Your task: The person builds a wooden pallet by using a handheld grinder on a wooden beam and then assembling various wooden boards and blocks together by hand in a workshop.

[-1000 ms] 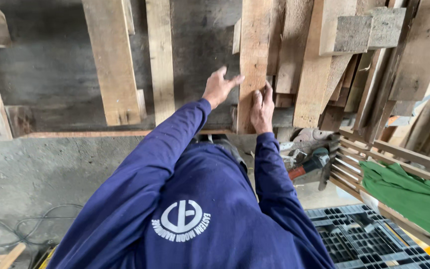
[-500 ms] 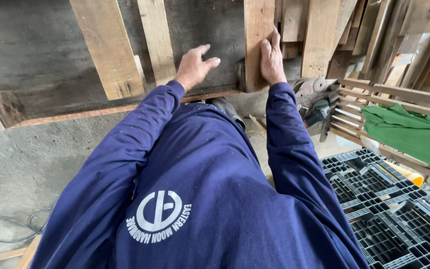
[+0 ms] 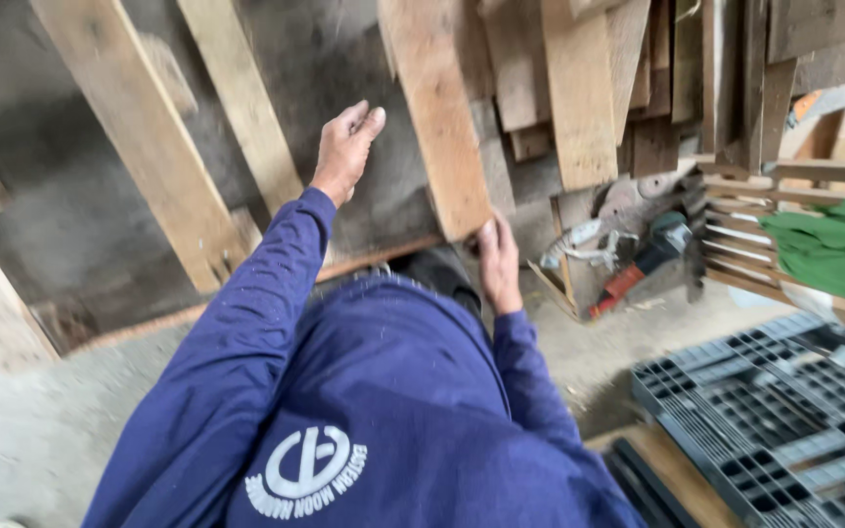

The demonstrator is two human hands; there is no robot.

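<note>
Right hand [image 3: 497, 266] is gripping the lower end of a leaning plank [image 3: 437, 112] to steady it, while the left hand [image 3: 344, 152] is hovering open-fingered beside it.

Leaning planks: two pale wooden planks [image 3: 139, 147] stand tilted against the grey wall [image 3: 41, 205] at the left.
Stacked boards: a cluster of darker boards [image 3: 657, 88] leans upright at the upper right.
Power tool: a tool with a red handle [image 3: 638, 264] lies on the floor beside a small wooden crate [image 3: 564, 288].
Green cloth: draped [image 3: 833, 249] over a slatted wooden frame [image 3: 735, 244] at the right.
Plastic pallet: black grid [image 3: 775, 401] on the concrete floor [image 3: 31, 440], lower right.
</note>
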